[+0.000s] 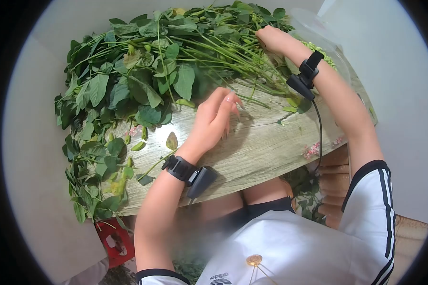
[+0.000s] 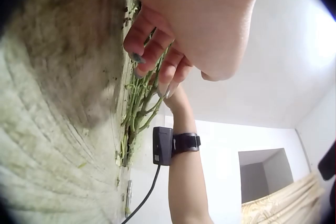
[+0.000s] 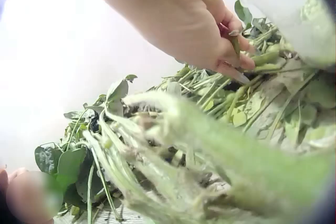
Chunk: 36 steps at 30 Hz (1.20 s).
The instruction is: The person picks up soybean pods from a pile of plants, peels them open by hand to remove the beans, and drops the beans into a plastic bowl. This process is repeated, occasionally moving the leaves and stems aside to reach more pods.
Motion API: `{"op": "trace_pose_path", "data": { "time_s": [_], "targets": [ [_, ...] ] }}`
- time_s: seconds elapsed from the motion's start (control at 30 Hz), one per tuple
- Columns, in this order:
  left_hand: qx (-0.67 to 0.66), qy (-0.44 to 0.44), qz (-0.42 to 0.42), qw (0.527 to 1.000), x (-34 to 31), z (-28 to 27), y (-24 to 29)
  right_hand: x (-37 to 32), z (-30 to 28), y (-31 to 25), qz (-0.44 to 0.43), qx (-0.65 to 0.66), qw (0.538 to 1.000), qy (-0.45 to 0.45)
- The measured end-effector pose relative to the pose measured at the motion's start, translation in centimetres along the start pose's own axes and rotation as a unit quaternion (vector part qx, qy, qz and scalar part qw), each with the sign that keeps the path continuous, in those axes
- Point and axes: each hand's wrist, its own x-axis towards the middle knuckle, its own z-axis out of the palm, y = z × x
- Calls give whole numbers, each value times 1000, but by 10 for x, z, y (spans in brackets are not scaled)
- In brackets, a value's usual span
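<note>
So, there's a big heap of leafy plants (image 1: 97,88) lying across the far and left side of a wood-look table (image 1: 257,137), with the green stems (image 1: 233,59) pointing toward the person's right. The right hand (image 1: 277,40) is up at the far right end of the heap. Its fingers are curled in, and in the right wrist view they're pinching what looks like a small green pod (image 3: 235,46) just above the stems.

The left hand (image 1: 211,116) hangs over the near part of the table, in front of the stems. Its fingers are loosely bent and a little apart, nothing between them that I can see. Can't tell from here if any fingertip actually touches a stem.

A clear plastic bowl (image 3: 275,8) sits just beyond the right hand, with light-green bits (image 1: 322,53) showing in it. Some loose pods (image 1: 139,146) lie on the table left of the left hand, near one yellowish-brown leaf (image 1: 171,140). Both wrists wear black straps (image 1: 178,167) with little cameras, and there's something red (image 1: 116,243) down below the table's left corner.
</note>
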Motion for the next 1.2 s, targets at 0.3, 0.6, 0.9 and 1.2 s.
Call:
{"op": "trace_pose_path", "data": {
  "time_s": [0.3,0.6,0.9,1.2],
  "targets": [
    [-19,28,17,999,-1,1,1,-8,-18,-3,12,-1,995,-96],
    [-12,26,19,999,-1,2,3,-19,-20,-4,-197,-91,976,-19],
    [0,8,-3,1000,-2,-1,2,10,-1,-14,12,-41,990,-136],
    [-2,19,12,1000,-1,1,1,-4,-30,16,-215,-36,967,-136]
  ]
}}
